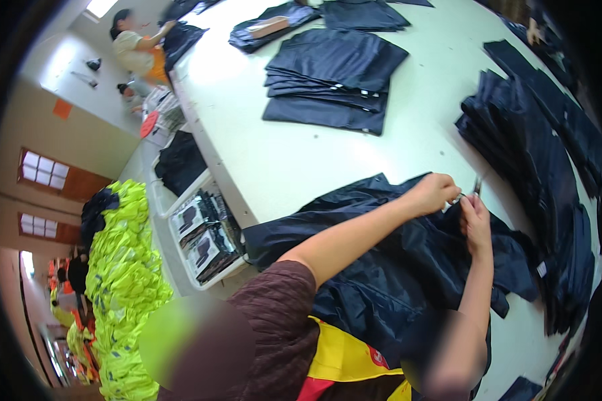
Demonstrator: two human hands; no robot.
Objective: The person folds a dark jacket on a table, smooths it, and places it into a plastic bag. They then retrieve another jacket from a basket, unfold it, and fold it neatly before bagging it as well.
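Farthest left, two paned windows (45, 170) show in the wall, and beside them rises a tall heap of bright yellow-green garments (124, 274) with a dark piece of cloth (100, 207) against its upper left side. Beyond the heap, at the upper left, a co-worker (134, 50) in a light top stands at the far edge of the tabletop (227, 167), reaching toward dark cloth. Next along come dark cloth (180, 160) and a white bin (214, 281) of flat packages (207, 234), beside the pale tabletop. At its far side, a tan block (269, 27) lies on a dark bundle (244, 41), and nearer is a layered stack of dark folded pieces (328, 73). In front of the person, a dark navy garment (381, 267) spreads loosely over the near tabletop, crumpled, under both forearms. The left hand (435, 194) is closed, fingertips pinched together at the garment's upper edge; what lies between them is too small to tell. Just beside it, the right hand (475, 220) grips a slender tool (477, 186), its tip pointing up and blurred. Farther right lies a long pile of dark garments (515, 134).
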